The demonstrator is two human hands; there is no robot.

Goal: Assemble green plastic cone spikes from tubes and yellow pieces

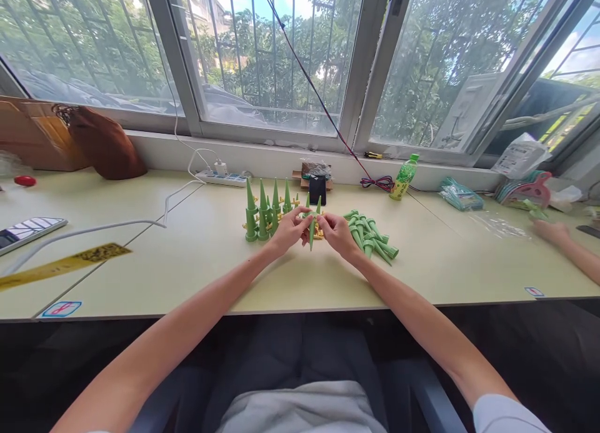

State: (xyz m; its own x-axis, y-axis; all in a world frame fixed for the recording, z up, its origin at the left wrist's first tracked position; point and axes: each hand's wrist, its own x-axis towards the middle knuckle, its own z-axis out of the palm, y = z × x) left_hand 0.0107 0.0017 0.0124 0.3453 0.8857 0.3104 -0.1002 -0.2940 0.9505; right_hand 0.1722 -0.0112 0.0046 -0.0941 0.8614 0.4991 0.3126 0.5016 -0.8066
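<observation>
Above the middle of the table, my left hand (291, 228) has its fingers closed on a green plastic spike (312, 236) whose tip points down. My right hand (338, 231) pinches at the upper end of the same spike from the other side; the fingertips hide the join. Left of my hands, several green spikes (262, 217) stand upright in rows, with small yellow parts sticking out of them. Small yellow pieces (319, 233) show behind and between my hands. Beside my right hand lies a loose pile of green spikes (368, 232).
A phone (317, 189) leans on a small box behind my hands. Further right stand a green drink bottle (404, 178) and teal packets (460, 194). A power strip (222, 177) with a white cable (107, 227) lies at left. Another person's hand (549, 231) is at far right.
</observation>
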